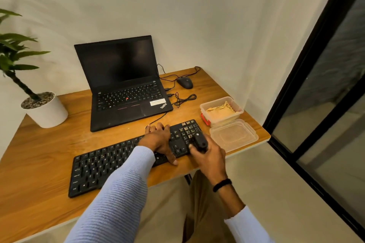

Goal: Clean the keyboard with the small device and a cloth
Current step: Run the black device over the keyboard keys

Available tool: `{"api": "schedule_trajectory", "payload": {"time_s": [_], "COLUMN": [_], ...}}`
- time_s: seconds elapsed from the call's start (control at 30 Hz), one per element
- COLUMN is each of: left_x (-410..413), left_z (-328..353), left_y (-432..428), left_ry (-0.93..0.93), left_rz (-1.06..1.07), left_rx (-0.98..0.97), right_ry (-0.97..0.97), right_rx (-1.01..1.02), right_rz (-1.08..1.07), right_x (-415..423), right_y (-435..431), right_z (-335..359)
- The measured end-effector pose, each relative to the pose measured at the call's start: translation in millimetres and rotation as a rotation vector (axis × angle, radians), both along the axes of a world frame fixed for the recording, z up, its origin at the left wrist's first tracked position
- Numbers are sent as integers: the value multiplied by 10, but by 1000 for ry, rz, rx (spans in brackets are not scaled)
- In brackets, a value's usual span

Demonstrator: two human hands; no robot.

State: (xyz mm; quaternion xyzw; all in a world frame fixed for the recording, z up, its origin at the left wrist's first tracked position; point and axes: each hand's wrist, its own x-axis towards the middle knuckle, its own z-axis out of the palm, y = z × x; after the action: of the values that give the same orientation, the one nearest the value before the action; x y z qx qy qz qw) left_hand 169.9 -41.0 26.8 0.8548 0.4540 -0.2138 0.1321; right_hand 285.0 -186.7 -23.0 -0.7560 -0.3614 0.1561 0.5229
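Observation:
A black keyboard [102, 165] lies slanted across the front of the wooden desk [39, 156]. My left hand [159, 141] rests flat on its right half, fingers spread over the keys and thumb at the front edge. My right hand [209, 156] grips a small black device [199, 142] whose tip points down at the number pad. A yellow cloth [219, 110] lies crumpled inside a clear plastic box [240, 111] to the right of the keyboard.
An open black laptop [126, 89] stands behind the keyboard, with a mouse [185, 82] and loose cables [183, 99] to its right. The box's clear lid [234, 135] lies at the desk's right edge. A potted plant [44, 109] stands at the left. A dark-framed glass door [316, 85] is at right.

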Motion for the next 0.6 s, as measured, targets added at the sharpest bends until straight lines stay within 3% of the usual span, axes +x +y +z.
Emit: {"api": "schedule_trajectory", "payload": {"time_s": [0.1, 0.23, 0.33, 0.47, 0.57, 0.6], "left_x": [-8, -9, -18, -25, -14, -23], "left_z": [12, -13, -47, -33, -41, -43], "left_y": [0, 9, 24, 32, 28, 31], "left_ry": [1, -13, -22, -30, -26, -34], "left_rz": [8, 1, 16, 27, 26, 38], "left_rx": [-8, -2, -14, -30, -33, -32], "right_ry": [23, -53, 17, -81, -18, -28], "right_rx": [31, -56, 10, -70, -20, -40], "right_rz": [-131, 135, -93, 94, -102, -60], "right_x": [83, 26, 132, 138, 201, 175], "right_y": [5, 41, 30, -14, -34, -23], "right_z": [7, 52, 16, 37, 100, 127]}}
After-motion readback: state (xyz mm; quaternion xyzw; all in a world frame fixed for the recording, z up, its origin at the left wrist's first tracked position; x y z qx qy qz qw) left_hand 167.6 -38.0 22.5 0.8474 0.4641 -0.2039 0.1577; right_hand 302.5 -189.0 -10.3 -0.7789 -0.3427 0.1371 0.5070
